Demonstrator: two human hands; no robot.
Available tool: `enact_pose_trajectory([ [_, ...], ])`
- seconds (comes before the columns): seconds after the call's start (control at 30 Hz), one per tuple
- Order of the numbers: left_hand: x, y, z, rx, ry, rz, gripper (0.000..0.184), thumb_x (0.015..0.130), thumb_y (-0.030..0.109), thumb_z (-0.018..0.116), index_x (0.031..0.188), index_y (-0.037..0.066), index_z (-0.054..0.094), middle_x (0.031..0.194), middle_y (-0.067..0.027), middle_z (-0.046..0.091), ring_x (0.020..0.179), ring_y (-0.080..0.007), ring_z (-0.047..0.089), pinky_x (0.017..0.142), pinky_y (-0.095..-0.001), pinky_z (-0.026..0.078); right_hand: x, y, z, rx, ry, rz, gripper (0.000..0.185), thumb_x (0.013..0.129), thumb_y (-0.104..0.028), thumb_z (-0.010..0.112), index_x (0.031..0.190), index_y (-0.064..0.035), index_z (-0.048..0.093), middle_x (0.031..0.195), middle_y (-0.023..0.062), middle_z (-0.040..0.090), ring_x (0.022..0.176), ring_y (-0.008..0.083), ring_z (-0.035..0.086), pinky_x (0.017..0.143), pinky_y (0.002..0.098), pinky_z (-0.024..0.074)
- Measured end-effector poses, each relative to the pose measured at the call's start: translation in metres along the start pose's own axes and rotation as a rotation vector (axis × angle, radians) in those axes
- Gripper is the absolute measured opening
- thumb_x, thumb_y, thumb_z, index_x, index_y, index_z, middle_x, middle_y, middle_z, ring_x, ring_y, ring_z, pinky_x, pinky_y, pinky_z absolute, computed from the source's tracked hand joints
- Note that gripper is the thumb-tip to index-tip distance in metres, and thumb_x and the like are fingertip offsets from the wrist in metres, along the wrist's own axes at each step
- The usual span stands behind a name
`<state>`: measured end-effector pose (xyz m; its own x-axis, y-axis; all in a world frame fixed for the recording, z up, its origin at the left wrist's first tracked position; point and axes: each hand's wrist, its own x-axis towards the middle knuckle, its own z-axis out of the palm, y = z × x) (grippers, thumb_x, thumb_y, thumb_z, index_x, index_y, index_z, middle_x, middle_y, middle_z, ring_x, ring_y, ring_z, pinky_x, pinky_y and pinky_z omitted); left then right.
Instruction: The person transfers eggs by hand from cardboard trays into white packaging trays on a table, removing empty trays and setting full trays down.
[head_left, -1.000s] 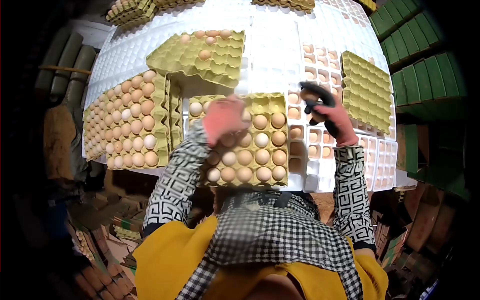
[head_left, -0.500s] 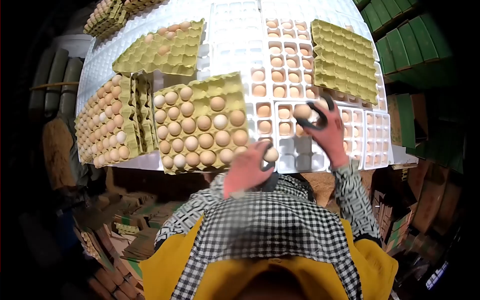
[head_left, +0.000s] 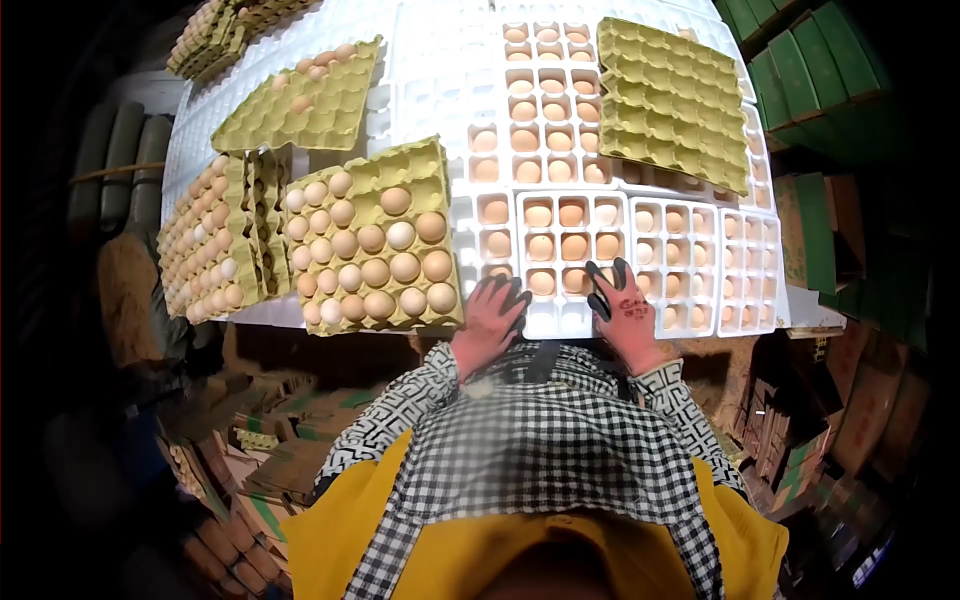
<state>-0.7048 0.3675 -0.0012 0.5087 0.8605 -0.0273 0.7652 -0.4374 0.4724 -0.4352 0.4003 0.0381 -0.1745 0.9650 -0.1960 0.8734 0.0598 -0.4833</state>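
Note:
My left hand [head_left: 489,322], in a pink glove with dark fingertips, lies at the near left edge of a white tray [head_left: 557,322]. Its fingers are spread and no egg shows in it. The right hand [head_left: 628,318], gloved alike, reaches over that tray's right side with fingers apart. Partly hidden by its fingertips is an egg [head_left: 607,275] in a cell. More eggs [head_left: 574,246] fill the tray's farther rows, while its nearest row shows bare white cells. Left of my hands sits a yellow-green pulp tray [head_left: 420,178] with many eggs [head_left: 378,304] and some vacant hollows.
A bare pulp tray [head_left: 672,105] rests across white trays at right. Stacked pulp trays of eggs [head_left: 205,240] stand at left, with a tilted, partly filled pulp tray [head_left: 300,115] behind. Green boxes [head_left: 815,65] line the right side. Cartons [head_left: 290,455] lie below the table.
Both hands have come down to the near part of the white tray. The eggs they held are out of the fingers, and the tray's third row now has eggs. The view has shifted slightly.

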Motion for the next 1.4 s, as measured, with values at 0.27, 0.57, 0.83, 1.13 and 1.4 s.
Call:
enact_pose_trajectory([
  [0.27, 0.003, 0.02, -0.118, -0.051, 0.383, 0.111, 0.042, 0.064, 0.004, 0.066, 0.106, 0.006, 0.065, 0.116, -0.0182, 0.059, 0.103, -0.039, 0.06, 0.089, -0.0493, 0.049, -0.003, -0.016, 0.03, 0.065, -0.066, -0.554, 0.051, 0.072, -0.018, 0.076, 0.12, -0.0105, 0.062, 0.126, 0.0175, 0.055, 0.121, 0.0401, 0.048, 0.106, 0.0525, 0.0356],
  [0.57, 0.007, -0.101, -0.181, 0.104, 0.309, -0.142, 0.048, 0.08, 0.019, 0.068, 0.126, 0.008, 0.059, 0.121, -0.0119, 0.062, 0.119, -0.0335, 0.053, 0.108, -0.0449, 0.036, 0.115, -0.187, 0.016, 0.08, 0.139, -0.636, 0.063, 0.081, -0.019, 0.068, 0.14, -0.0088, 0.047, 0.13, 0.0147, 0.057, 0.103, 0.0316, 0.061, 0.093, 0.0425, 0.0449],
  [0.83, 0.021, -0.145, -0.198, 0.113, 0.325, -0.112, 0.06, 0.079, 0.021, 0.073, 0.135, 0.01, 0.054, 0.137, -0.0106, 0.056, 0.125, -0.0352, 0.051, 0.113, -0.0496, 0.03, 0.121, -0.178, -0.012, 1.29, -0.155, -0.156, 0.049, 0.081, -0.024, 0.066, 0.126, -0.0064, 0.06, 0.111, 0.0158, 0.065, 0.098, 0.0187, 0.066, 0.092, 0.0288, 0.051],
  [1.13, 0.0, -0.168, -0.221, -1.58, 0.68, -0.245, 0.028, 0.089, 0.013, 0.055, 0.111, -0.002, 0.062, 0.108, -0.0091, 0.063, 0.103, -0.0178, 0.061, 0.09, -0.0306, 0.049, 0.151, -0.273, 0.047, -0.416, -0.286, -0.297, 0.053, 0.087, -0.044, 0.062, 0.123, -0.0065, 0.059, 0.096, 0.014, 0.07, 0.092, 0.0289, 0.068, 0.082, 0.0398, 0.0522],
  [1.4, -0.014, -0.096, -0.215, 0.127, -0.081, -0.153, 0.054, 0.073, 0.038, 0.077, 0.119, 0.01, 0.064, 0.116, -0.0134, 0.057, 0.097, -0.0286, 0.064, 0.08, -0.0374, 0.053, 0.096, -0.196, -0.047, 1.312, -0.404, 0.139, 0.046, 0.084, -0.022, 0.069, 0.127, -0.007, 0.062, 0.116, 0.0052, 0.061, 0.088, 0.0126, 0.062, 0.068, 0.0281, 0.054],
])
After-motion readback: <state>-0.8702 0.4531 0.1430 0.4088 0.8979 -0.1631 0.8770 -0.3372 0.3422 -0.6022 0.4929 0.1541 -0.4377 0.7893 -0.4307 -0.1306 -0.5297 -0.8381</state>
